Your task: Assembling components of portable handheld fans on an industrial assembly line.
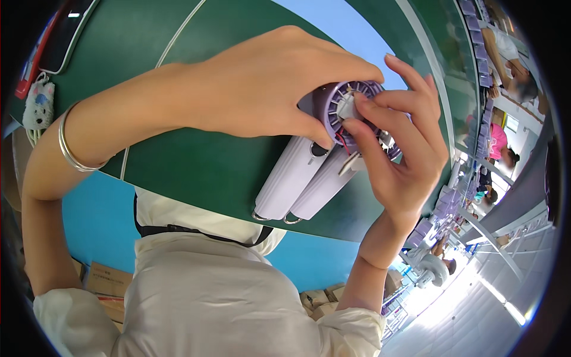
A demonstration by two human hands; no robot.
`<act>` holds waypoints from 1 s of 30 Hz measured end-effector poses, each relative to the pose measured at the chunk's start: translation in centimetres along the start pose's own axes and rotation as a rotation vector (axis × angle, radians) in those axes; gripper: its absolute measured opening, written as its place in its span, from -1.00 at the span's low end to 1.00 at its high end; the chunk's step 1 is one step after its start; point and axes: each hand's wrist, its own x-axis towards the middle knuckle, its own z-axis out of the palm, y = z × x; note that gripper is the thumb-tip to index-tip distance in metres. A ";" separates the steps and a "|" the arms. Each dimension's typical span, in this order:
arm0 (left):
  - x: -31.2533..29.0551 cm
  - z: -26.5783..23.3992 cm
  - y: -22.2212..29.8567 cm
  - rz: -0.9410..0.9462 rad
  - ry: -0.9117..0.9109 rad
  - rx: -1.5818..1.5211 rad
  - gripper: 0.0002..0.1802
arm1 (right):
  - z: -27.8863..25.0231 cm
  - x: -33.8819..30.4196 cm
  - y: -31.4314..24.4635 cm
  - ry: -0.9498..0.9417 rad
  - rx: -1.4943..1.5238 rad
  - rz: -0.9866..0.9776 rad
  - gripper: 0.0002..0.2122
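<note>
My left hand (262,83) is wrapped round a purple round housing (328,113) with radial slots, like the head of a small handheld fan. With thumb and index finger, my right hand (410,137) pinches a small white part (346,107) inside the round opening; its other fingers are spread. A thin red wire (342,143) shows at the housing's lower rim. Below lie two ribbed lilac handles (288,181) side by side, with metal loops at their near ends. A small pale flat piece (351,164) sits by the second handle's upper end, partly hidden by my right hand.
The handles rest on a green table (178,166) near its front edge. At the far left are a phone (65,38) and a plush animal charm (39,106). A row of purple parts (476,44) runs along the right, with people beyond. Cardboard boxes (107,282) stand below.
</note>
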 end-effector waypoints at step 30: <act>-1.4 6.1 2.8 0.853 -0.461 0.449 -0.60 | 3.9 -6.6 8.8 0.389 -0.364 0.576 -0.75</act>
